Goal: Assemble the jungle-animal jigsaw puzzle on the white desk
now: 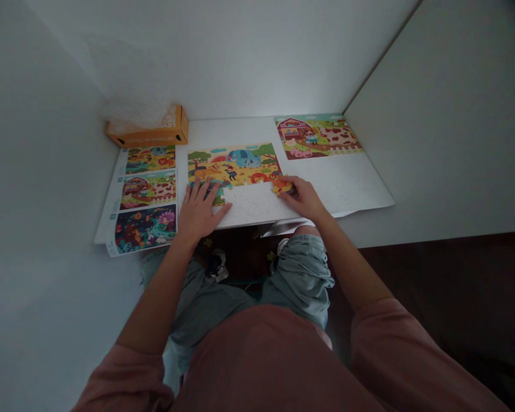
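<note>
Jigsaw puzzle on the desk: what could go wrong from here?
The left hand rests on the assembled puzzle, so its weight might shift joined pieces. The orange pieces at the right hand lie close to the front edge of the desk, so one could slip off onto the floor.

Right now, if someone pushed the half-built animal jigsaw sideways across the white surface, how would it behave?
The partly assembled animal jigsaw would probably slide and part at its seams, since it looks like loose, flat pieces. They look thin and light, likely cardboard. The left hand, pressing on its lower-left corner, might pin that end.
</note>
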Demonstrator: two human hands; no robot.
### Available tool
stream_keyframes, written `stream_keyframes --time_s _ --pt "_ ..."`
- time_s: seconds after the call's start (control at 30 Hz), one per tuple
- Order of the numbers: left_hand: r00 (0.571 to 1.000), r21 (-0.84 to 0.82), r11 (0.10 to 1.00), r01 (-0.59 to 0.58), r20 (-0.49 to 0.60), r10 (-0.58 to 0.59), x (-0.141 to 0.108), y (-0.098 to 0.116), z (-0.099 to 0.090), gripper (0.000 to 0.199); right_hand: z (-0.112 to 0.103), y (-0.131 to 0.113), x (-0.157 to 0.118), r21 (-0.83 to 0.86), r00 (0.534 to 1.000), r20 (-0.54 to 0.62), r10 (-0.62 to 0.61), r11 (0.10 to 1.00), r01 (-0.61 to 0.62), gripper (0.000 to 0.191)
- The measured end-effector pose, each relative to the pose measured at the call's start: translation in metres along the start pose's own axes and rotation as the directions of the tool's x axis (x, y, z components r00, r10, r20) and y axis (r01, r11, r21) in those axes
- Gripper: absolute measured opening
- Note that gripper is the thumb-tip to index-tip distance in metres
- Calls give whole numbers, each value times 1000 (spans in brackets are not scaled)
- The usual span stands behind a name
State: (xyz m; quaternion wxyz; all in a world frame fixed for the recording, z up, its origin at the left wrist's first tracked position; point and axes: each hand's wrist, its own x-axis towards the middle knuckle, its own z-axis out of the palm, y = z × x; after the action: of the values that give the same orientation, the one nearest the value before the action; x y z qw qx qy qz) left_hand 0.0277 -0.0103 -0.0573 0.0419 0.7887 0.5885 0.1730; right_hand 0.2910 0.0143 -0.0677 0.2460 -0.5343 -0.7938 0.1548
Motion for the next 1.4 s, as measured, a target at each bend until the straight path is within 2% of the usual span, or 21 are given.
stream_keyframes --time_s 0.23,0.47,0.7,0.83,1.07,1.17,1.4 --pt "1000 -22 1000 3 -25 -4 1 2 -4 50 4 1 0 -259 999 25 -29 965 34 39" --pt "1000 -28 999 25 11 -24 2 2 -5 51 4 -1 0 -327 998 -41 -39 945 23 39" --pt "999 -13 1000 1 37 -1 2 2 -9 50 0 -6 -1 -367 999 9 -37 929 37 39" --pt "999 15 1000 15 37 -16 2 2 -9 51 0 -7 -1 -331 998 27 -58 942 64 40" --pt "1000 -83 997 -3 -7 2 2 0 -4 50 1 -9 0 -244 997 2 -75 967 73 38" --pt "1000 -71 997 28 16 -27 1 0 -4 50 2 -11 1 -253 997 -10 -71 965 66 37" --pt "999 -44 998 40 -7 -40 -2 0 -5 50 1 -14 1 -288 997 3 -79 955 77 36"
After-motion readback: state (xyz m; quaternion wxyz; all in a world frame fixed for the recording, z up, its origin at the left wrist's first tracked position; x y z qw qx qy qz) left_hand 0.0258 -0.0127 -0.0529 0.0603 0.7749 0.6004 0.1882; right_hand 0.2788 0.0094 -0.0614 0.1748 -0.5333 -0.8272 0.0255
